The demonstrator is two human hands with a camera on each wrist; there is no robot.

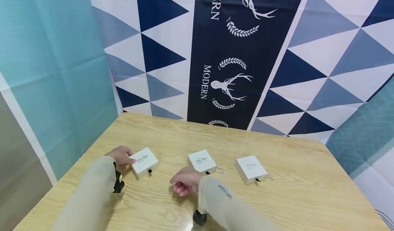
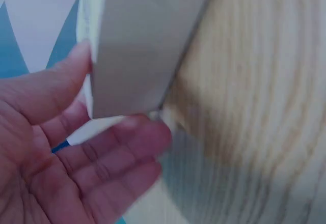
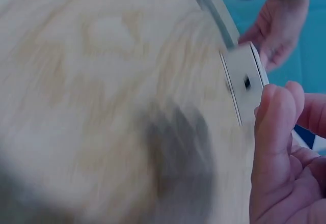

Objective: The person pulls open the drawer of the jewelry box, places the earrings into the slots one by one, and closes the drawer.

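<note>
On the left side of the table lies a small white drawer box (image 1: 144,162) with dark script on its lid and a black pull tab at the front. My left hand (image 1: 120,155) holds its left edge; in the left wrist view the thumb lies at the top edge and a fingertip meets the lower corner of the box (image 2: 147,46). My right hand (image 1: 187,181) hovers between this box and a similar middle box (image 1: 202,161), its fingers loosely curled around nothing. The right wrist view shows its bent fingers in front of the left box (image 3: 239,76).
A third white box (image 1: 251,169) with a black tab rests to the right on the wooden table (image 1: 292,190). Small thin clear-looking bits lie beside the middle and right boxes. Patterned cloth (image 1: 166,53) hangs behind the table, a teal curtain (image 1: 61,60) to the left.
</note>
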